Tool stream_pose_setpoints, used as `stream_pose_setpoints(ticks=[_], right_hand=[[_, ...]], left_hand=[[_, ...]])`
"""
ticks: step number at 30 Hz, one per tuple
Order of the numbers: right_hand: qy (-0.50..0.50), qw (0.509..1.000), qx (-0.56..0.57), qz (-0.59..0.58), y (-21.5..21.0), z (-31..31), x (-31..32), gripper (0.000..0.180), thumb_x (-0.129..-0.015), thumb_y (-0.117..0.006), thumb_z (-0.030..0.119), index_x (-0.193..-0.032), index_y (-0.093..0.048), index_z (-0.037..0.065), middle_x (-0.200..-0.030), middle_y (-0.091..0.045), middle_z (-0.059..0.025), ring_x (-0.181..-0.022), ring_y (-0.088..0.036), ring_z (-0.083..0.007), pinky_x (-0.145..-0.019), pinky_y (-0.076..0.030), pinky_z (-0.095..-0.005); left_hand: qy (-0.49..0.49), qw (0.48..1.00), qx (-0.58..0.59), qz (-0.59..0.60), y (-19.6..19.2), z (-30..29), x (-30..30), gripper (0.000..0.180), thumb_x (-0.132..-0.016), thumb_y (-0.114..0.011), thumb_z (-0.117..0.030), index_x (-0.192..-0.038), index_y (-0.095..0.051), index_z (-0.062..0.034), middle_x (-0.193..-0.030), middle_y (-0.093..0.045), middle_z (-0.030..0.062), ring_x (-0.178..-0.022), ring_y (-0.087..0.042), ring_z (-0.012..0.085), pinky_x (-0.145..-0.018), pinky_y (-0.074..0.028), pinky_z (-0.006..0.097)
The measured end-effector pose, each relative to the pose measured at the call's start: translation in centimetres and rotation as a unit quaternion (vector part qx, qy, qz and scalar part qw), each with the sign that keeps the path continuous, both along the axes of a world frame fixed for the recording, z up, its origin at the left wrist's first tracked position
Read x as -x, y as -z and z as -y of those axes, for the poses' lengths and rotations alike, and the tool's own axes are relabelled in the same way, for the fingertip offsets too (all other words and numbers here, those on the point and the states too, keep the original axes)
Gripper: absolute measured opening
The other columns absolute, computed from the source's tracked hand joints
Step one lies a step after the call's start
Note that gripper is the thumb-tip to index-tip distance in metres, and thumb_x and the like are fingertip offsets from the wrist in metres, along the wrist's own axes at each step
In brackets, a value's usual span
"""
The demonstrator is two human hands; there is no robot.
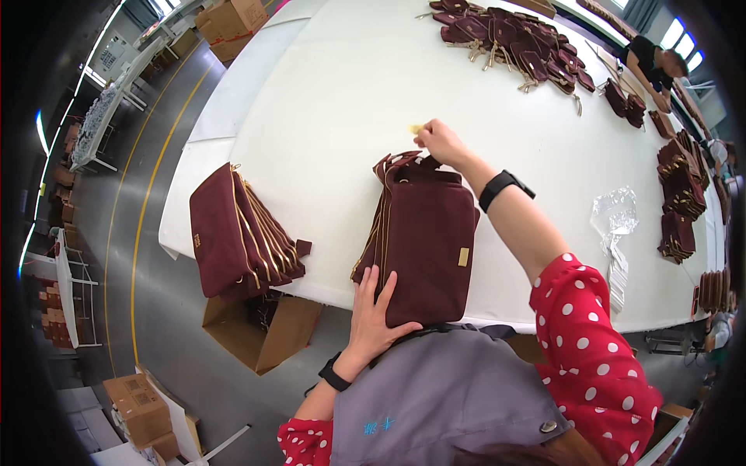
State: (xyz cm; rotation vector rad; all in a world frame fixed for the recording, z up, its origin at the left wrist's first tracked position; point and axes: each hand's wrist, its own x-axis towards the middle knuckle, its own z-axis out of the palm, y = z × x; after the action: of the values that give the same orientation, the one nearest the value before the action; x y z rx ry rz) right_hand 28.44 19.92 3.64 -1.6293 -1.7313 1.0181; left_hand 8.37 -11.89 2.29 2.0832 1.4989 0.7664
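A stack of maroon fabric pouches (427, 241) with gold zippers lies on the white table (334, 101) in front of me. My left hand (374, 311) rests flat on the stack's near left corner, fingers spread. My right hand (440, 142) reaches past the stack's far end and pinches a small pale yellow scrap (416, 128) between its fingertips. Both wrists wear black bands.
A second fanned stack of maroon pouches (237, 237) overhangs the table's left edge above an open cardboard box (260, 334). More pouches (513, 39) pile at the far end and along the right side (680, 194). A clear plastic bag (615, 213) lies to the right. Another person (657, 66) leans over the far right.
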Motion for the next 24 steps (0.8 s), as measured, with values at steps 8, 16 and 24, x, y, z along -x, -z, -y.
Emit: stream_pose_setpoints(ticks=[8,16,24], right_hand=[[0.025,0.943,0.260,-0.207,4.7,-0.5,-2.9,0.031,-0.097,-0.046,0.024,-0.099,-0.067,0.001,-0.094,-0.066,-0.0081,-0.083,-0.059,-0.0176,-0.074,-0.048,-0.0353],[0.162,0.941,0.135,-0.265,2.8,9.3,-7.8,0.033,-0.095,-0.042,0.020,-0.096,-0.066,-0.003,-0.090,-0.066,-0.0106,-0.075,-0.061,-0.0196,-0.069,-0.050,-0.0373],[0.224,0.906,0.094,-0.346,5.0,14.4,-10.4,0.029,-0.097,-0.044,0.023,-0.095,-0.062,0.001,-0.085,-0.062,-0.0031,-0.077,-0.056,-0.0129,-0.072,-0.048,-0.0333]], left_hand=[[-0.214,0.945,-0.104,0.224,2.0,-3.8,-0.4,0.058,-0.089,-0.067,-0.048,-0.121,-0.063,-0.0005,-0.119,-0.066,0.0139,-0.109,-0.063,0.0307,-0.093,-0.049,0.038],[-0.164,0.952,0.063,0.250,4.7,-10.9,3.6,0.050,-0.099,-0.055,-0.041,-0.128,-0.058,-0.0014,-0.130,-0.058,0.0139,-0.124,-0.049,0.0316,-0.102,-0.041,0.043],[-0.053,0.993,0.073,0.074,7.5,-5.4,4.1,0.093,-0.089,-0.072,-0.035,-0.153,-0.016,0.0018,-0.157,-0.016,0.0255,-0.143,-0.025,0.0350,-0.118,-0.020,0.044]])
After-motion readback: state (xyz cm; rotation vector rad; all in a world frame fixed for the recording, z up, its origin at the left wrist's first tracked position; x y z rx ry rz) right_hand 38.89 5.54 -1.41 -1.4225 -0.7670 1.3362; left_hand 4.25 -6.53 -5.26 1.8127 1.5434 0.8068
